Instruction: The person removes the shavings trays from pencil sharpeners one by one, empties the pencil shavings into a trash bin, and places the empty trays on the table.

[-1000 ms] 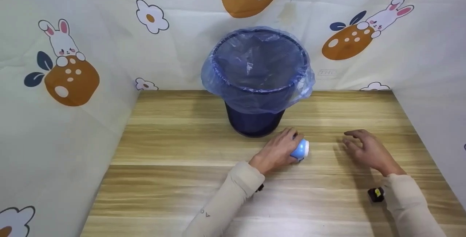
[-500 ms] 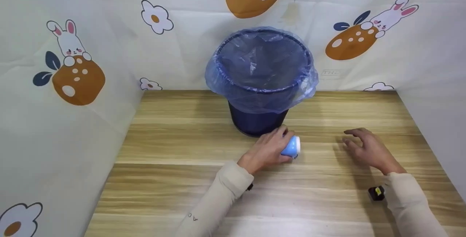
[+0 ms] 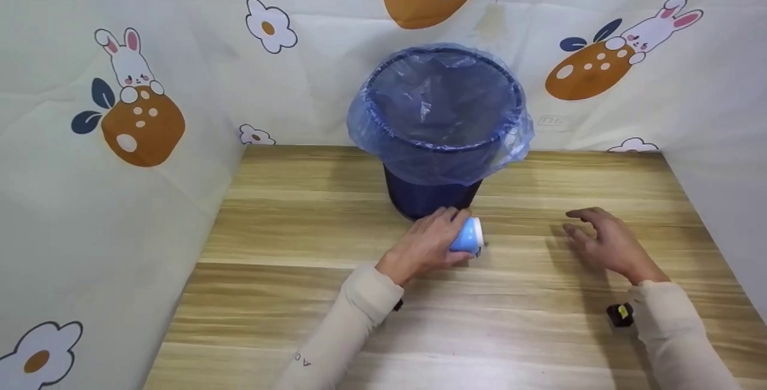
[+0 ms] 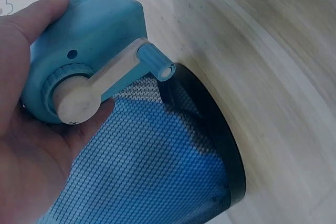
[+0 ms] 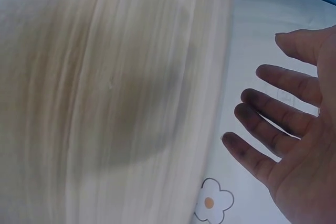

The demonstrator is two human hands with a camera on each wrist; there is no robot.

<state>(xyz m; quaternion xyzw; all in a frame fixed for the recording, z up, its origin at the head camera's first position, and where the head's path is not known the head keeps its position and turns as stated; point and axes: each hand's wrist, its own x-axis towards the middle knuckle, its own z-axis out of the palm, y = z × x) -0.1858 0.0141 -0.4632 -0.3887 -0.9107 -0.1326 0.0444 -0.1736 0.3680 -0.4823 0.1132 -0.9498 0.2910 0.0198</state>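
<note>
My left hand (image 3: 422, 243) grips a blue hand-crank pencil sharpener (image 3: 466, 237) just in front of the bin's base. In the left wrist view, the thumb and fingers wrap round the sharpener's body (image 4: 107, 17). Its white crank arm (image 4: 118, 69) with a blue knob (image 4: 156, 62) sticks out, and the mesh bin (image 4: 157, 150) lies behind it. Over the right part of the table hovers my right hand (image 3: 605, 249), its fingers loosely bent and holding nothing. The right wrist view shows that palm and spread fingers (image 5: 278, 116).
A dark blue mesh bin (image 3: 428, 192) stands at the back middle of the wooden table (image 3: 287, 228). Blue plastic bag film (image 3: 374, 132) lines it and hangs over its rim. Patterned cloth walls (image 3: 323, 78) enclose the table at the back and both sides.
My left hand has moved left with the pencil sharpener, along the front of the bin. The right hand stays almost still. The head view has shifted slightly.
</note>
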